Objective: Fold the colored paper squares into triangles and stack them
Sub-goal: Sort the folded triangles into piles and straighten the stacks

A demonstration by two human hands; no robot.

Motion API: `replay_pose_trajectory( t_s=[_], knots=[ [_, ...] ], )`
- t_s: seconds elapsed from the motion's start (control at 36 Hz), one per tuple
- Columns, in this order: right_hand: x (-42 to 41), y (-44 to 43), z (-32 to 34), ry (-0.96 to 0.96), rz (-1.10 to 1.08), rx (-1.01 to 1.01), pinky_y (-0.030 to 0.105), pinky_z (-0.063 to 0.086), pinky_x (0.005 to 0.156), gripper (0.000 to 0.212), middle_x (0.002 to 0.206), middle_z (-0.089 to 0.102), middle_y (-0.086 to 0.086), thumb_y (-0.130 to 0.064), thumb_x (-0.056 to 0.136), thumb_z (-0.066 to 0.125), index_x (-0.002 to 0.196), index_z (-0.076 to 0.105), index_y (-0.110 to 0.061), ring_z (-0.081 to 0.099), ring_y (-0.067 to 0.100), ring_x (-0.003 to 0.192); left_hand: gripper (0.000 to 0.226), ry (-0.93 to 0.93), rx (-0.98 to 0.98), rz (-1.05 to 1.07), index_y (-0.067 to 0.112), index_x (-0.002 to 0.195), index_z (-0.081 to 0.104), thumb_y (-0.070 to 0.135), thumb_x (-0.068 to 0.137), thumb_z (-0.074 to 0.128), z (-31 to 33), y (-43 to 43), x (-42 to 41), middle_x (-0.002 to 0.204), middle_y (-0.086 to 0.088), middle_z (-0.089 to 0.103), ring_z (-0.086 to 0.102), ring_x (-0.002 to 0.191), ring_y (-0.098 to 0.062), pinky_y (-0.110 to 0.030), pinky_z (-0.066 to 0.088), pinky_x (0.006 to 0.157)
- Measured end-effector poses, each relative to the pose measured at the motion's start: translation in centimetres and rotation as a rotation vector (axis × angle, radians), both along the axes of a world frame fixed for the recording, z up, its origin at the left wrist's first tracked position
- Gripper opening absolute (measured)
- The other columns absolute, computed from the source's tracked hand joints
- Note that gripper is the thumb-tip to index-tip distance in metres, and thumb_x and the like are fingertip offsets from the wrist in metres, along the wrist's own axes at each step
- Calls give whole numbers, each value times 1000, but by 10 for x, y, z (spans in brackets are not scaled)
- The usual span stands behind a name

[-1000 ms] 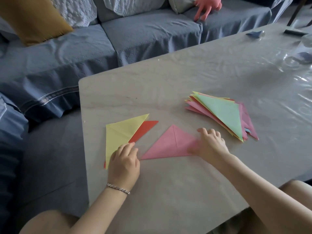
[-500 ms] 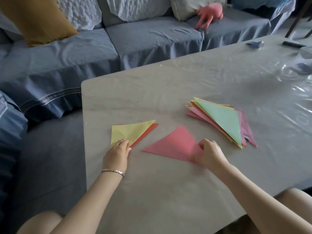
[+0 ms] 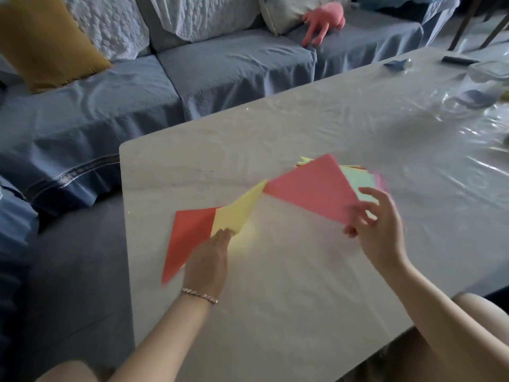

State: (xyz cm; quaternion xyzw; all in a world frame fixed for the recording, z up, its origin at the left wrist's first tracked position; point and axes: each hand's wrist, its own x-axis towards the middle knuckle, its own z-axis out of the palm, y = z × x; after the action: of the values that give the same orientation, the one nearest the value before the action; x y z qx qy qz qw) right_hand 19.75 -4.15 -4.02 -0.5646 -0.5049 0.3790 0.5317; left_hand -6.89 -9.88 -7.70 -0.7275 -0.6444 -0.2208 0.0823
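Pink triangle (image 3: 311, 188) hangs pinched by the right hand (image 3: 381, 227) over the stack (image 3: 355, 176), while the left hand (image 3: 208, 257) grips yellow paper (image 3: 237, 213).

Bare arms, beaded bracelet (image 3: 200, 295) on left wrist

I get one view: a head-worn wide-angle camera looking forward and down, close over the counter (image 3: 303, 312), left grip (image 3: 209, 252) and right grip (image 3: 382, 230) mid-frame, sofa (image 3: 234, 67) beyond them.
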Motion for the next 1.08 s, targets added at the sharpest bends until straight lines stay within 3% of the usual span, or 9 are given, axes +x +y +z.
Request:
replay_pose_trajectory(
  t_s=[0.08,0.14,0.25,0.39,0.53,0.67,0.83,1.0,1.08],
  knots=[
    [11,22,3,94,-229,-28,16,45,41,38,78,56,6,11,85,44,108,45,-19,55,4,40,32,-25,-31,-69,8,91,64,7,73,38,-6,3,11,81,-9,71,69,67,-20,-25,46,64],
    [17,34,-2,91,-317,-123,20,52,50,45,84,56,5,7,85,43,121,41,-20,59,7,45,39,-18,-94,-87,4,90,70,6,72,35,-7,2,17,88,-12,72,70,77,-22,-27,54,61],
    [26,43,-12,-300,-309,-330,49,44,92,54,106,59,11,-9,84,54,134,35,-22,63,33,93,41,6,-139,-160,6,89,72,7,71,35,-6,-1,28,90,-7,73,70,83,-18,-28,55,64],
    [32,31,-7,-757,-77,-477,36,43,86,40,128,36,15,-23,89,53,128,48,-17,53,36,102,39,21,-141,-209,10,86,73,9,72,37,-10,-5,28,88,-1,73,70,85,-16,-24,54,65],
    [29,13,1,-1158,13,-407,39,31,101,50,140,23,14,-33,84,59,130,46,-20,24,34,126,38,10,-126,-191,12,85,73,9,72,37,-19,-7,29,86,2,73,70,86,-16,-22,53,62],
    [1,-12,-7,-1094,343,-136,35,29,102,38,137,40,8,-28,85,60,121,56,-16,33,28,126,38,7,-116,-255,12,86,73,10,73,37,-23,-4,37,87,2,73,70,86,-16,-22,54,60],
    [-42,-38,-46,-1030,652,163,35,55,78,40,108,69,3,-29,80,42,103,69,-11,66,23,101,35,-27,-164,-259,18,81,73,16,74,39,-26,0,36,88,6,73,69,86,-12,-19,52,62],
    [-55,-54,-68,-1093,644,247,24,47,91,63,115,66,-4,-34,99,10,110,69,-15,61,15,109,38,-1,-236,-290,20,92,73,20,77,38,-35,-16,39,107,4,69,65,100,-12,-31,54,76],
    [-59,-54,-69,-1073,624,262,26,49,87,47,114,67,-1,-31,94,28,108,69,-12,63,16,107,45,59,-305,-268,23,105,69,20,75,36,-35,-23,39,117,9,64,61,107,-8,-38,52,82]
  ],
)
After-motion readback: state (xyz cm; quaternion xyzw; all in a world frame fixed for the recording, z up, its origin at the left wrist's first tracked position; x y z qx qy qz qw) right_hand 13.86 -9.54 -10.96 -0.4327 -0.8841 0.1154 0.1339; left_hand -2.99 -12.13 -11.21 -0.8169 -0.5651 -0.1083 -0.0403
